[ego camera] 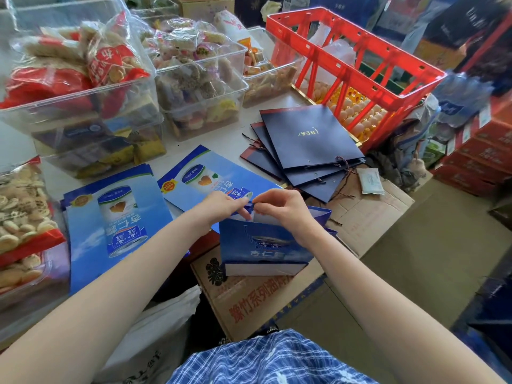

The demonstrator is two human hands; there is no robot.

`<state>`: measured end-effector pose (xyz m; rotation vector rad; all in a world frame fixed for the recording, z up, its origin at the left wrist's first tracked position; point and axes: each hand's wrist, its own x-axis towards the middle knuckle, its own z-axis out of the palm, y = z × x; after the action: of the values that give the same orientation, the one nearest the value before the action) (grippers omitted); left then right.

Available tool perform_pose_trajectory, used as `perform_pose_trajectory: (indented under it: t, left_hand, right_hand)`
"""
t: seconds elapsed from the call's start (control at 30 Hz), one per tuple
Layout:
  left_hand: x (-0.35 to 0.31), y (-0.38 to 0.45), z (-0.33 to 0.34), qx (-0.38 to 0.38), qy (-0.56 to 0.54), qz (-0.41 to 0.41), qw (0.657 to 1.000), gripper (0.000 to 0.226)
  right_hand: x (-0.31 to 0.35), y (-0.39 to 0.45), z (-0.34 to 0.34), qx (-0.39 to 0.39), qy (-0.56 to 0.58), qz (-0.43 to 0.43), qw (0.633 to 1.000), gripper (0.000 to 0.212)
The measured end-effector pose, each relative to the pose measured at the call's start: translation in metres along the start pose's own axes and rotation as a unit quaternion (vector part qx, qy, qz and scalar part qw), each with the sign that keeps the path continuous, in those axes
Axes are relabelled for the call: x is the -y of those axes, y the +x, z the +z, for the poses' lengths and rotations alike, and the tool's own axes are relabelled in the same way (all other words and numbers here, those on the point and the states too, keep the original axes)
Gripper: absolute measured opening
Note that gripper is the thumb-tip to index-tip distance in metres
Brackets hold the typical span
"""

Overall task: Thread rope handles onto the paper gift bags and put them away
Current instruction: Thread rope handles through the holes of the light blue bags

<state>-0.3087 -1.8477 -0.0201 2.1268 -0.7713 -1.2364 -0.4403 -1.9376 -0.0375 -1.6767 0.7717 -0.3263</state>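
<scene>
Both bare arms reach forward and meet in the middle. The left hand point(221, 207) and the right hand point(279, 207) are close together, fingertips curled and pinching.

Two hands are showing: the left hand point(221, 207) and the right hand point(279, 209). One opened blue gift bag point(263, 250) is standing between them. Two flat light-blue gift bag stacks are lying on the table, one point(116, 217) at left and one point(205, 176) beyond it. Navy gift bags point(310, 134) are fanning out in a pile of about five. One red plastic crate point(357, 70) is sitting behind, holding egg trays too many to count.
</scene>
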Motion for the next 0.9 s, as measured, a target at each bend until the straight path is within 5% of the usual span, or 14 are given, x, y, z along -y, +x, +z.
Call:
perform_pose_trajectory:
  t: [0.27,0.43,0.63,0.73,0.9]
  left_hand:
    - [0.006,0.016,-0.004,-0.011,-0.063,-0.077,0.995,0.042]
    - [0.014,0.002,-0.004,-0.026,-0.071,0.039,0.996,0.005]
    - [0.024,-0.001,0.005,-0.147,0.132,0.226,0.954,0.014]
    - [0.029,0.000,0.008,-0.169,0.136,0.257,0.942,0.013]
    - [0.035,0.003,0.011,-0.180,0.124,0.259,0.941,0.013]
  right_hand:
    - [0.005,-0.002,0.001,0.087,-0.067,-0.039,0.993,0.014]
    - [0.004,0.004,-0.005,0.078,-0.078,0.015,0.994,0.012]
    - [0.002,0.010,0.003,0.036,-0.077,0.060,0.995,0.010]
    - [0.002,0.012,0.005,0.020,-0.027,0.091,0.995,0.018]
    - [0.001,0.014,0.006,0.040,-0.110,0.036,0.992,0.009]
